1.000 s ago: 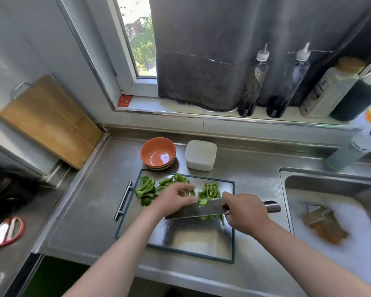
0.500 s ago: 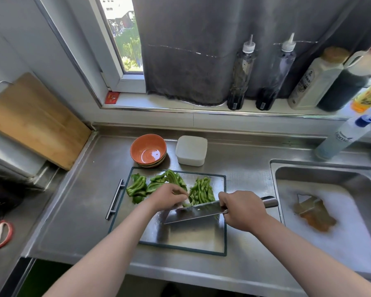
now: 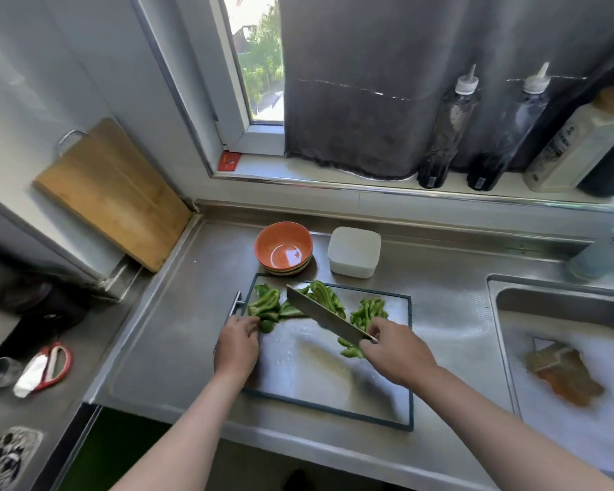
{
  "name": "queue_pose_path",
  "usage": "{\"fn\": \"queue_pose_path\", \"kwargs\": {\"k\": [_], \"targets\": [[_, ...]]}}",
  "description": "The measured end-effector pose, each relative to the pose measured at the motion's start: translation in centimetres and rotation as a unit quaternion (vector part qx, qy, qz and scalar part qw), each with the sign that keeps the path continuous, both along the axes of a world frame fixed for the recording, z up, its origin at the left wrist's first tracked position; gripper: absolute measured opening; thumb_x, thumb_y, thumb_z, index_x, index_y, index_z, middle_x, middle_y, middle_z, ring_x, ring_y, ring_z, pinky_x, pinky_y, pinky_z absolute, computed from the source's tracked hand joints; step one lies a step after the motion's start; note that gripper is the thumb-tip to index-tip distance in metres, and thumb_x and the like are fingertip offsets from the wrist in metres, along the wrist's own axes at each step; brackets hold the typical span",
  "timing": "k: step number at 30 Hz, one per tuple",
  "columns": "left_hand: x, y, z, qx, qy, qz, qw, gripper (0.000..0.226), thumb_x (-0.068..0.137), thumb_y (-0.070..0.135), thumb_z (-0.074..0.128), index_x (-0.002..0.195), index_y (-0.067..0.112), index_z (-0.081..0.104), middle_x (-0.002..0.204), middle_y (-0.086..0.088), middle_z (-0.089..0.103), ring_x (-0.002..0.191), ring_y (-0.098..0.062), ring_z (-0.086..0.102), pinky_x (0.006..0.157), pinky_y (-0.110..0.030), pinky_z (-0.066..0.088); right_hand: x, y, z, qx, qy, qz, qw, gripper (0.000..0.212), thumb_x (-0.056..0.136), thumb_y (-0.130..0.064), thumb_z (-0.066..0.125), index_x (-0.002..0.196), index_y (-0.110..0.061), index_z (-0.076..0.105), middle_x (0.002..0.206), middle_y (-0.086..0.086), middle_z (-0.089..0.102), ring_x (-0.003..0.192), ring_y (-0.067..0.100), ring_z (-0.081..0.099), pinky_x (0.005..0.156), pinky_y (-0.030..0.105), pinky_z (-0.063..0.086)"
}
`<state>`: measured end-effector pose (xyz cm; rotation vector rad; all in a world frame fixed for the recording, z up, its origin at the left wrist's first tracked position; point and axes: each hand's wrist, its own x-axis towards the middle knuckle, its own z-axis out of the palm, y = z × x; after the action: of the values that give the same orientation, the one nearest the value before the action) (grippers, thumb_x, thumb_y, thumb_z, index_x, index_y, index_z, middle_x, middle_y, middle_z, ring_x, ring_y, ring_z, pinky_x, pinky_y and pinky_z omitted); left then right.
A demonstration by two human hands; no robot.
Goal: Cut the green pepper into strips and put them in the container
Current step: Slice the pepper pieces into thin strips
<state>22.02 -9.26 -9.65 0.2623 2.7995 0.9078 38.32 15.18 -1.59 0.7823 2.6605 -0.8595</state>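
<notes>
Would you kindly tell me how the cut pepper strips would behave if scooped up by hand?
The strips lie as a loose heap of thin pieces, so some would probably slip free. The cutting board looks wet, so they may be slick. Small, they are likely light.

I have moved the left hand [image 3: 237, 349] off the middle of the dark-rimmed steel cutting board [image 3: 334, 388] to its left side. Its fingertips now meet the pile of uncut green pepper pieces [image 3: 265, 306]. The broad steel kitchen knife [image 3: 328, 318], gripped in the right hand [image 3: 397, 352], previously lay level across the board. I have swung it to slant up and left, tip toward the far left corner. The cut green pepper strips [image 3: 369, 311], formerly at the blade, now lie mostly to its right.
</notes>
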Motion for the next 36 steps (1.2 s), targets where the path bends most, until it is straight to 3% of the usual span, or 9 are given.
{"fn": "queue_pose_path", "kwargs": {"k": [6, 8, 11, 15, 19, 26, 32, 36], "targets": [[-0.2, -0.1, -1.5, -0.033, 0.029, -0.098, 0.994, 0.034, 0.089, 0.021, 0.069, 0.123, 0.022, 0.068, 0.118, 0.003, 0.062, 0.107, -0.022, 0.059, 0.087, -0.034, 0.049, -1.2, -4.5, -1.8, -0.042, -0.007, -0.043, 0.998, 0.014, 0.088, -0.040, 0.053, 0.088, -0.027, 0.054, 0.077, -0.005, 0.063, 0.073, 0.017, 0.059, 0.059, 0.029, 0.040], [0.0, 0.1, -1.7, -0.043, 0.039, -0.120, 0.991, 0.028, 0.086, 0.026, 0.071, 0.114, 0.025, 0.069, 0.114, 0.006, 0.062, 0.104, -0.019, 0.057, 0.078, -0.033, 0.048, -1.2, -5.4, -2.2, -0.042, -0.016, -0.046, 0.998, 0.014, 0.088, -0.042, 0.052, 0.088, -0.028, 0.054, 0.076, -0.005, 0.066, 0.072, 0.017, 0.061, 0.062, 0.030, 0.044], [0.6, -0.4, -2.5, -0.013, 0.045, -0.155, 0.987, 0.018, 0.079, 0.028, 0.078, 0.095, 0.025, 0.068, 0.101, 0.007, 0.061, 0.095, -0.016, 0.055, 0.073, -0.031, 0.045, -0.9, -6.3, -2.8, -0.040, -0.020, -0.052, 0.998, 0.014, 0.088, -0.042, 0.053, 0.086, -0.028, 0.053, 0.074, -0.005, 0.066, 0.069, 0.016, 0.060, 0.056, 0.030, 0.038], [1.6, -1.0, -3.5, 0.064, 0.029, -0.166, 0.984, 0.022, 0.073, 0.011, 0.082, 0.084, 0.023, 0.067, 0.087, 0.009, 0.061, 0.081, -0.013, 0.058, 0.072, -0.036, 0.051, -0.3, -6.5, -2.9, -0.032, -0.020, -0.062, 0.997, 0.015, 0.089, -0.043, 0.053, 0.086, -0.028, 0.052, 0.072, -0.004, 0.064, 0.067, 0.014, 0.059, 0.053, 0.030, 0.033], [2.1, -0.9, -3.9, 0.115, 0.086, -0.209, 0.967, 0.023, 0.070, 0.000, 0.084, 0.074, 0.018, 0.070, 0.084, 0.010, 0.066, 0.079, -0.007, 0.060, 0.069, -0.026, 0.050, 0.1, -6.3, -2.8, -0.025, -0.021, -0.073, 0.997, 0.014, 0.091, -0.041, 0.054, 0.087, -0.028, 0.055, 0.072, -0.004, 0.064, 0.068, 0.013, 0.058, 0.054, 0.030, 0.036], [4.5, -2.6, -3.7, 0.116, 0.133, -0.276, 0.945, 0.020, 0.077, 0.004, 0.073, 0.094, 0.015, 0.071, 0.100, 0.006, 0.063, 0.096, -0.006, 0.057, 0.084, -0.013, 0.046, 0.6, -6.2, -3.0, -0.018, -0.027, -0.035, 0.999, 0.015, 0.094, -0.043, 0.053, 0.090, -0.029, 0.054, 0.076, -0.006, 0.062, 0.072, 0.013, 0.057, 0.053, 0.029, 0.033], [5.1, -2.2, -4.5, 0.099, 0.196, -0.280, 0.935, 0.009, 0.089, 0.016, 0.067, 0.094, 0.012, 0.073, 0.096, 0.001, 0.063, 0.091, -0.015, 0.059, 0.073, -0.027, 0.053, 0.8, -6.5, -3.3, -0.003, -0.030, 0.016, 0.999, 0.014, 0.095, -0.041, 0.049, 0.100, -0.030, 0.055, 0.092, -0.004, 0.064, 0.085, 0.022, 0.058, 0.067, 0.033, 0.043], [5.3, -0.8, -4.8, 0.075, 0.226, -0.282, 0.929, 0.025, 0.091, 0.026, 0.057, 0.088, 0.011, 0.076, 0.095, -0.003, 0.067, 0.091, -0.019, 0.059, 0.064, -0.033, 0.057, 0.5, -6.9, -3.4, 0.028, -0.024, 0.078, 0.996, 0.026, 0.101, -0.040, 0.044, 0.120, -0.036, 0.061, 0.111, -0.003, 0.071, 0.104, 0.023, 0.062, 0.074, 0.032, 0.042]]}}
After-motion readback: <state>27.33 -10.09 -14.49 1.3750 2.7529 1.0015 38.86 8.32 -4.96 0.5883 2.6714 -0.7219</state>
